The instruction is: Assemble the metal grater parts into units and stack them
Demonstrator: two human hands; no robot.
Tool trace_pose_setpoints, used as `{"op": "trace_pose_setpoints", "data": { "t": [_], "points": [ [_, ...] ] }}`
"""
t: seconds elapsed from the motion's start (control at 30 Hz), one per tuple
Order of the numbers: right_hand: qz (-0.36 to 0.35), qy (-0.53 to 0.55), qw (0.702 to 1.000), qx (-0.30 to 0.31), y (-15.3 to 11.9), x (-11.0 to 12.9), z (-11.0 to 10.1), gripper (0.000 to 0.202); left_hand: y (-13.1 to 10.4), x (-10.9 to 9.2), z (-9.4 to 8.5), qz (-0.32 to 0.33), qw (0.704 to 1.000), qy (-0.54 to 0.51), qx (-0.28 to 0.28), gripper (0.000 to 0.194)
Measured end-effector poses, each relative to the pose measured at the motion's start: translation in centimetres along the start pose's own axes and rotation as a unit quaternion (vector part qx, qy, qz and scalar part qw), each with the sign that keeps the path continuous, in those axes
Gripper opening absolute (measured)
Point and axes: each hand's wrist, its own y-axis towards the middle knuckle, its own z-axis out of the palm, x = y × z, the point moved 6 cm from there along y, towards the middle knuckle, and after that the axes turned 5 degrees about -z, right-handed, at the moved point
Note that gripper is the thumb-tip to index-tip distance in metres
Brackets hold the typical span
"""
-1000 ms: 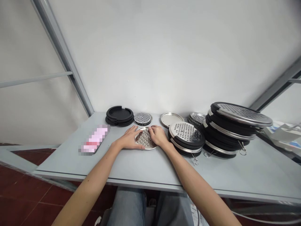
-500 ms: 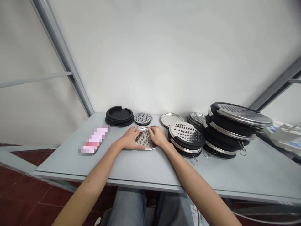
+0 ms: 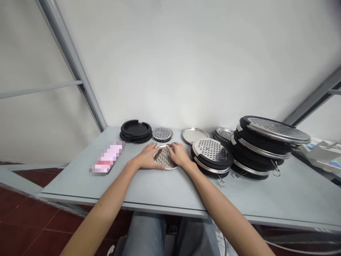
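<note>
Currently, hands, two, bare. The left hand (image 3: pixel 147 158) is spreading in a wide C around the left side of a perforated metal disc (image 3: pixel 164 160), its thumb resting on the near rim. The right hand (image 3: pixel 180 153) is curling over the opposite side, its thumb lying across the toothed face. Together they are holding the disc between them; how firmly, the view is not showing. The disc is lying face up near the middle of the desk (image 3: pixel 165 193).

Handling note: this hold is calling for light, even pressure on the rim from both sides, the right thumb best keeping off the teeth, which could scratch.

Black recessed trays, stacked (image 3: pixel 136 129): standing beyond the left hand, the topmost showing its notched wall and dark floor.

Small perforated discs, piled (image 3: pixel 162 134): sitting just behind the hands.

Shallow metal pan (image 3: pixel 195 135): lying behind the right hand, its plain floor showing.

Nested metal pieces (image 3: pixel 224 133): leaning by the wall.

Low black stack (image 3: pixel 211 149) and tall black stack (image 3: pixel 261 153): standing to the right, each bearing a perforated plate on top; anything inside is remaining hidden.

Wire clasps (image 3: pixel 222 182): hanging from the metal bands.

Pixelated slab (image 3: pixel 108 158): lying at left.
</note>
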Motion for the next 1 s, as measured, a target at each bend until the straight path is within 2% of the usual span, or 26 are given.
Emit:
{"op": "trace_pose_setpoints", "data": {
  "t": [0.1, 0.17, 0.23, 0.3, 0.37, 0.47, 0.53, 0.63, 0.73, 0.8, 0.9, 1.0],
  "points": [
    [0.014, 0.000, 0.999, -0.029, -1.0, 1.2, -0.7, 0.038, 0.0, 0.1, 0.1, 0.000, 1.000, 0.002, -0.004, 0.110],
    [-0.020, 0.015, 0.997, -0.075, -1.9, 3.1, -1.9, 0.045, 0.1, 0.2, 0.2, 0.003, 1.000, 0.000, -0.010, 0.109],
    [-0.075, 0.035, 0.990, -0.113, -2.7, 5.2, -3.7, 0.042, 0.1, 0.3, 0.3, 0.009, 1.000, -0.001, -0.015, 0.106],
    [-0.108, 0.029, 0.987, -0.118, -2.7, 6.6, -5.8, 0.039, 0.2, 0.3, 0.4, 0.012, 1.000, 0.002, -0.015, 0.106],
    [-0.098, 0.012, 0.989, -0.111, -1.6, 6.7, -8.2, 0.039, 0.3, 0.4, 0.4, 0.009, 1.000, 0.008, -0.009, 0.108],
    [-0.025, -0.027, 0.995, -0.090, 1.8, 4.0, -11.8, 0.042, 0.2, 0.3, 0.2, 0.009, 1.000, 0.011, -0.001, 0.111],
    [0.058, -0.064, 0.995, -0.056, 4.2, 0.6, -13.4, 0.043, 0.1, 0.1, 0.1, 0.011, 1.000, 0.007, 0.005, 0.111],
    [0.168, -0.113, 0.979, 0.013, 6.2, -5.1, -14.3, 0.046, -0.1, -0.1, -0.1, 0.009, 1.000, 0.003, 0.010, 0.112],
    [0.268, -0.135, 0.951, 0.072, 5.7, -9.7, -14.0, 0.048, -0.1, -0.1, -0.1, 0.012, 1.000, -0.001, 0.009, 0.112],
    [0.316, -0.151, 0.933, 0.080, 4.7, -11.4, -13.9, 0.051, 0.0, -0.1, -0.1, 0.016, 1.000, -0.005, 0.005, 0.112],
    [0.350, -0.174, 0.918, 0.069, 3.4, -12.3, -14.1, 0.054, 0.1, 0.0, -0.1, 0.018, 1.000, -0.008, 0.001, 0.113],
    [0.352, -0.162, 0.916, 0.101, 2.8, -12.8, -13.6, 0.044, 0.0, 0.0, -0.1, 0.016, 1.000, -0.005, 0.003, 0.113]
  ]
}}
